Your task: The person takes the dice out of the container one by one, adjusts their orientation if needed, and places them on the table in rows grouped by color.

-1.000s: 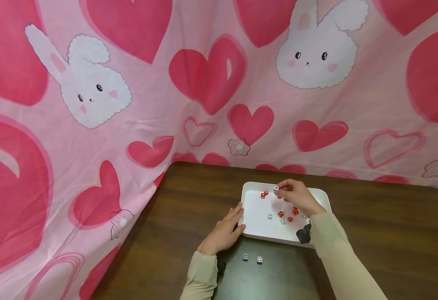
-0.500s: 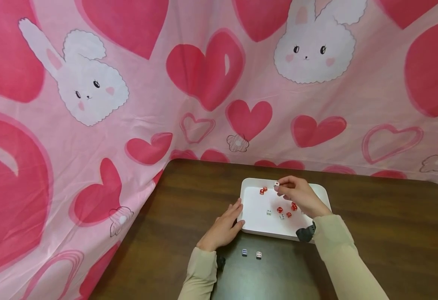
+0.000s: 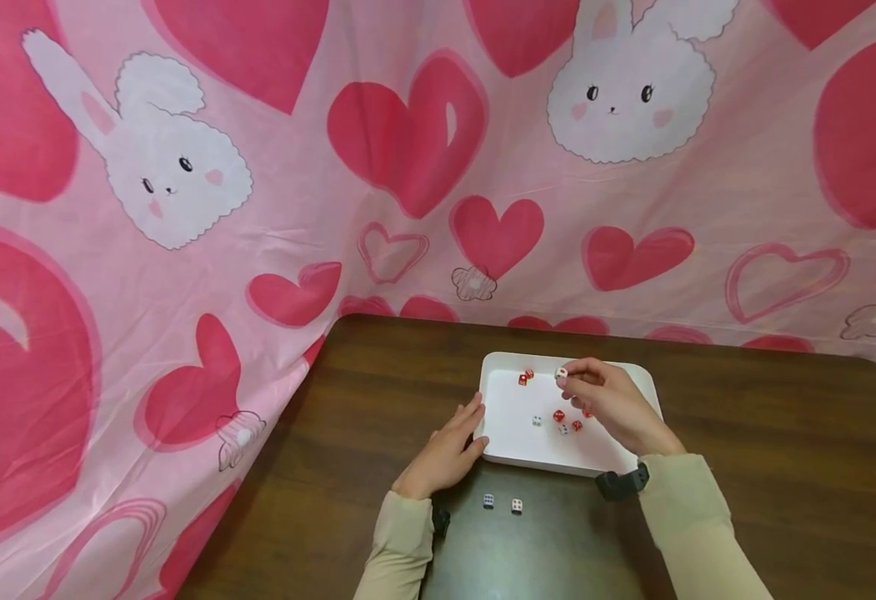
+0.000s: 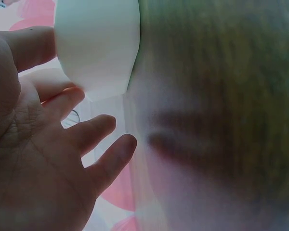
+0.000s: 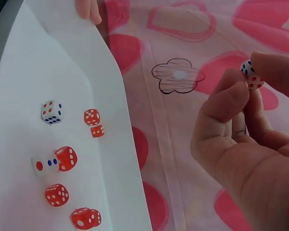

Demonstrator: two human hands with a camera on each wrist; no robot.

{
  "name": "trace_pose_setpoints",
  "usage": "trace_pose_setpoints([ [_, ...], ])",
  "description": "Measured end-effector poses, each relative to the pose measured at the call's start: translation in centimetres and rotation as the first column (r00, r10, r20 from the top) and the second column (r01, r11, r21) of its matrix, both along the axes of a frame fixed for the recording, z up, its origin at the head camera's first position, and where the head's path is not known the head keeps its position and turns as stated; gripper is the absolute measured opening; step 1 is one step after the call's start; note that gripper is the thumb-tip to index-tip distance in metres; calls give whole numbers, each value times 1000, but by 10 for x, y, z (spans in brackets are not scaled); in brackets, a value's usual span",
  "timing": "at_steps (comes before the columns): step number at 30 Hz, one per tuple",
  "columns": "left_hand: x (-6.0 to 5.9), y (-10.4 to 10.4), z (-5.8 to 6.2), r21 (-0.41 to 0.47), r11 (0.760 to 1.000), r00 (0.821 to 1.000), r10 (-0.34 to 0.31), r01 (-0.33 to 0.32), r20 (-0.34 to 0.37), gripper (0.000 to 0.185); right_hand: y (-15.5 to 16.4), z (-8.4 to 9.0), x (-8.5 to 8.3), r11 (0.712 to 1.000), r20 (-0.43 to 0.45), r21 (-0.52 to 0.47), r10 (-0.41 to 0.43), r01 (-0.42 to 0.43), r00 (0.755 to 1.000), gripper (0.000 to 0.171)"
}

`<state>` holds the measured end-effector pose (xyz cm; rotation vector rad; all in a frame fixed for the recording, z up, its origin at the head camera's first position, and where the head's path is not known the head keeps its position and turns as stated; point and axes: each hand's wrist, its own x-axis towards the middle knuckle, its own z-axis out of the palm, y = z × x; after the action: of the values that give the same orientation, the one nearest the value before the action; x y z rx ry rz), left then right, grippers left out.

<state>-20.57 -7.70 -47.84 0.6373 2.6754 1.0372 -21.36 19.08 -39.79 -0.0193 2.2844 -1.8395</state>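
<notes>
Backdrop: pink cloth [image 3: 377, 167] with red hearts and white bunnies, hung behind and to the left of the table.
Surface: dark brown wooden table [image 3: 745, 433].
Tray: white tray [image 3: 508, 442] with rounded corners, flat on the table, in front of the person.
Right hand: right hand [image 3: 606, 400] raised over the far half of the tray, fingers curled, thumb and fingertips pinching the held die [image 3: 561, 374].
Held die: white with red and blue pips; right wrist view shows it [image 5: 252, 76] clamped between thumb tip and forefinger, clear of the tray floor.
Left hand: left hand [image 3: 445, 454] on the table, against the tray's left near corner. Fingers straight and slightly spread, tips touching the tray wall, gripping nothing. Left wrist view agrees: relaxed fingers [image 4: 94, 130] next to the white tray wall [image 4: 98, 45].
Dice in tray: red pair [image 3: 525, 378] touching each other near the far left; white die [image 3: 538, 421] mid-tray; red die [image 3: 558, 416] touching a white die [image 3: 563, 429]; another red die [image 3: 577, 426] just beside them. One or more red dice partly hidden under the right hand, count unclear.
Dice on table: two white dice [image 3: 502, 502] side by side, near each other, just outside the tray's near edge, between the two forearms.
Sleeves: pale beige long sleeves [image 3: 696, 533] on both arms.
Wrist gear: black wrist mount [image 3: 621, 483] at the right cuff.
</notes>
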Motion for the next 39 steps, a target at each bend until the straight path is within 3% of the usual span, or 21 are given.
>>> trace_pose_setpoints([
  [6,-1,-1,-3,-9,1000,1000,-4,4,-7,58,0,0,13,1000,3,-29,1,-1,1000,42],
  [20,-2,-1,-5,-1,1000,1000,-4,4,-13,59,-2,-5,41,995,-73,90,47,-40,996,31],
  [25,-1,-2,-3,-4,1000,1000,-2,2,-6,58,-4,-10,51,996,-54,82,49,-45,997,24],
  [39,0,-2,1,-2,1000,1000,2,-2,10,59,-8,-24,65,991,-43,117,68,-62,997,30],
])
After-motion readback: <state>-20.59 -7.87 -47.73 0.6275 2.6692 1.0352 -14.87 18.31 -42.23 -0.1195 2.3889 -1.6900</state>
